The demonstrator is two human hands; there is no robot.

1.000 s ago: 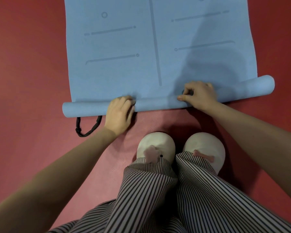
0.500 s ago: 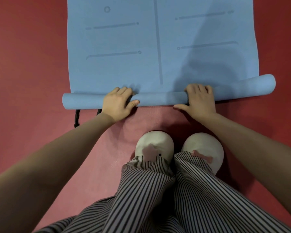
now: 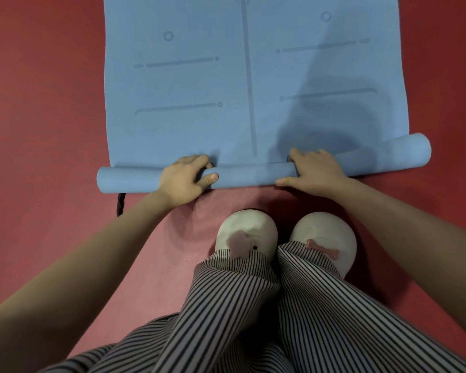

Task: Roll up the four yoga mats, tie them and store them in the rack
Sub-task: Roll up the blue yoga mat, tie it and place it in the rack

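Observation:
A blue yoga mat lies flat on the red floor, its near end rolled into a thin tube that runs slightly uphill to the right. My left hand grips the roll left of centre, fingers curled over its top and thumb on the near side. My right hand lies over the roll right of centre, fingers curled over it and thumb stretched along its near side. A black strap pokes out from under the roll's left end.
My two feet in white slippers stand on a pink mat just behind the roll, with striped trousers below. Red floor spreads to both sides.
The roll has advanced away from me over the flat mat, and both hands moved with it. The black strap loop is now mostly covered by the roll.

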